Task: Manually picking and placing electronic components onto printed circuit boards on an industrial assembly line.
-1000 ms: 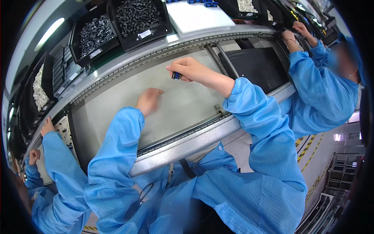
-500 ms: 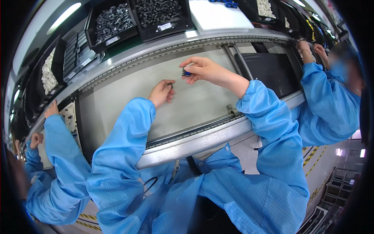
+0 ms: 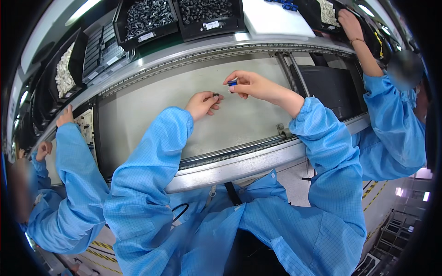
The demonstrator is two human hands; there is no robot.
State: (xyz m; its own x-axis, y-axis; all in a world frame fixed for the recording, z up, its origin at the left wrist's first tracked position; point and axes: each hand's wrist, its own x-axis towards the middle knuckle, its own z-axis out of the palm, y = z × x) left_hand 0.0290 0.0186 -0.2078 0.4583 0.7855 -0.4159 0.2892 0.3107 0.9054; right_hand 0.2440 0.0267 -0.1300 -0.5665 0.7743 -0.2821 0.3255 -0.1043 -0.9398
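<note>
Over the pale conveyor surface (image 3: 239, 119), my two hands are held up close to each other, a small gap between them. My left hand (image 3: 201, 106) pinches a small black part (image 3: 215, 94) between thumb and fingertips. Slightly farther off and to the right, my right hand (image 3: 253, 86) grips a small blue and black part (image 3: 233, 83) by its sides. Both parts are too small to name more exactly, and fingers cover some of each. The two parts are apart.
Beyond the chain rail (image 3: 193, 57) stand black bins of small dark parts (image 3: 146, 23), a white foam block (image 3: 276, 20) and a bin of white parts (image 3: 64, 73). Co-workers' arms (image 3: 76, 161) reach in at left and right (image 3: 386, 110). A metal rail (image 3: 239, 165) runs before me.
The view has shifted a little, moving the scene rightward. My hands are slightly closer together, and the blue part appears turned. At right, a co-worker's hand has reached up to a bin of white parts.
</note>
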